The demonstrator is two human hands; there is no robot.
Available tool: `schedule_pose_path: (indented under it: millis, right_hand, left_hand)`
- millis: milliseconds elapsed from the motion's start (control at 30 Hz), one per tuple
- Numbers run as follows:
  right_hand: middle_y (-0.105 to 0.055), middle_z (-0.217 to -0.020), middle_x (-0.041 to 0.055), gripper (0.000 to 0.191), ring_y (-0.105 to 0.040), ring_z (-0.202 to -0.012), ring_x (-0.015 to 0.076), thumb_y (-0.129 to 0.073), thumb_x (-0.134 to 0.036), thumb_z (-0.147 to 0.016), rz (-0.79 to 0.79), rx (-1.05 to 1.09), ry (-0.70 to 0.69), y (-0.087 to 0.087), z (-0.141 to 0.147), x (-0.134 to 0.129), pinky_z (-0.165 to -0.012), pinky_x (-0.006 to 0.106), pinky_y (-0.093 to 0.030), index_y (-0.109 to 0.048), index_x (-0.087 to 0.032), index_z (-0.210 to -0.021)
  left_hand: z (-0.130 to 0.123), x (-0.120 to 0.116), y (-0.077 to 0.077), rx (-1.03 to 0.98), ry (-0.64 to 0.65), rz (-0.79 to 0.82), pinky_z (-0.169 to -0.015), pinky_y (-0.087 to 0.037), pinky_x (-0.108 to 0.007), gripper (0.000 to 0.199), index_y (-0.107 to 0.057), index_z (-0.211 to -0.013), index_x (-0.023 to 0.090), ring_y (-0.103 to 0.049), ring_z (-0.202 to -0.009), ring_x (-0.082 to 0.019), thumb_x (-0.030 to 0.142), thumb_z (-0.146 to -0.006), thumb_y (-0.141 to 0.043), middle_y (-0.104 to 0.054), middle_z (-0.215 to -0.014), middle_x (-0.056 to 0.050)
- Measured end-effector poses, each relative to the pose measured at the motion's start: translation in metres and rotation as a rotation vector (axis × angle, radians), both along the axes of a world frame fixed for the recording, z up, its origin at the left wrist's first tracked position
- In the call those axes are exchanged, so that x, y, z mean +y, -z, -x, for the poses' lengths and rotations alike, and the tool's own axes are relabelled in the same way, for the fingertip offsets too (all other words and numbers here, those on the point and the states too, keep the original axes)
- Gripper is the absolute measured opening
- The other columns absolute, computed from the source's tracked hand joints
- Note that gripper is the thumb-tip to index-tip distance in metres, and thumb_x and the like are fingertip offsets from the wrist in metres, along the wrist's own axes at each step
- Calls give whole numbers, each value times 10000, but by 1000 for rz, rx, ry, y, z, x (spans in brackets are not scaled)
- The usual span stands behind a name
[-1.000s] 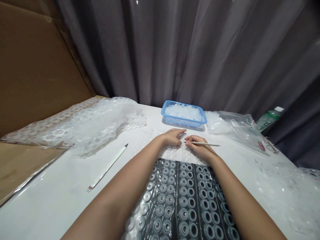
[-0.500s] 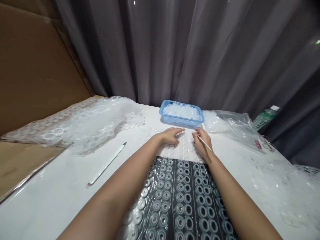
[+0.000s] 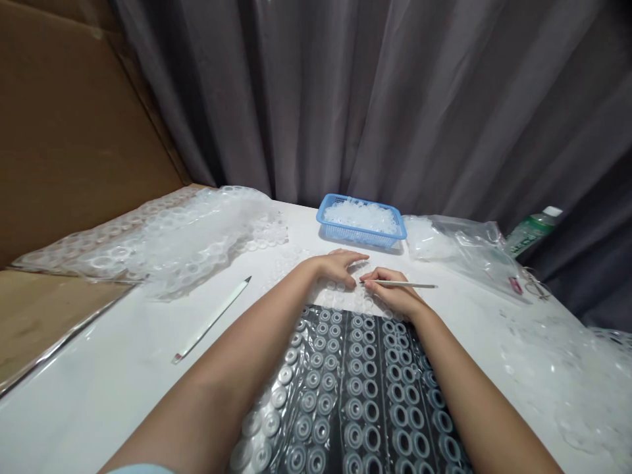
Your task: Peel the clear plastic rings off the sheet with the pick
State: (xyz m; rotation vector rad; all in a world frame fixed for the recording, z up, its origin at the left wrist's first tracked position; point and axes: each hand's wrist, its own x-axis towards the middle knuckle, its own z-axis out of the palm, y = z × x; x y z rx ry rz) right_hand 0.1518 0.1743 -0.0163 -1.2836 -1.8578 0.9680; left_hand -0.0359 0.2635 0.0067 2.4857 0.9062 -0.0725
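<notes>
A clear plastic sheet with rows of round, translucent ring-shaped pieces point(image 3: 355, 385) runs from the table's near edge toward the middle, dark under its near part and white under its far part. My left hand point(image 3: 340, 266) rests on the far part, thumb and forefinger spread apart, holding nothing. Pinched in my right hand point(image 3: 392, 293) is a thin pencil-like stick point(image 3: 409, 284), lying nearly level. Its tip points left at the sheet, close to my left thumb; whether it touches a piece is too small to tell.
Beyond my hands stands a blue basket point(image 3: 363, 235) full of small translucent pieces. A second white stick point(image 3: 212, 320) with a dark tip lies left. Plastic ring sheets point(image 3: 192, 230) are piled by a cardboard box point(image 3: 74, 131). Plastic bags point(image 3: 459, 247) and a green bottle point(image 3: 533, 230) are at right.
My right hand has moved left and a little nearer, and the stick has swung from slanting to nearly level, its tip now near my left thumb. My left hand stays about where it was.
</notes>
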Motion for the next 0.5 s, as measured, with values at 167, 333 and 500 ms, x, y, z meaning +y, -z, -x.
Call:
schedule_pose_path:
  millis: [167,333,500]
  right_hand:
    - [-681,-1044,48,143,-632,-892,185,-578,-317,-806,5,-7,-12,1,-2,0,-747,304,-460,-611,-188,-754]
    - [-675,-955,52,159,-622,-847,179,-557,-307,-826,-130,-104,-60,-2,4,-2,-740,289,-450,-600,-184,-734]
    - [-636,-792,45,173,-597,-744,185,-472,-298,-867,-322,-234,16,-2,5,-1,-703,300,-446,-601,-194,-817]
  left_hand:
    - [-1,-1,-1,15,3,-11,-1088,-211,-403,929,-252,-1440,219,-263,-1340,-296,406,-617,-640,-297,-1483,-84]
    - [2,4,4,-21,30,8,-1091,-211,-389,977,-209,-1451,197,-249,-1351,-292,465,-623,-653,-271,-1495,-98]
    - [3,8,8,-27,43,13,-1096,-204,-397,1007,-177,-1459,203,-226,-1361,-291,495,-626,-662,-244,-1506,-100]
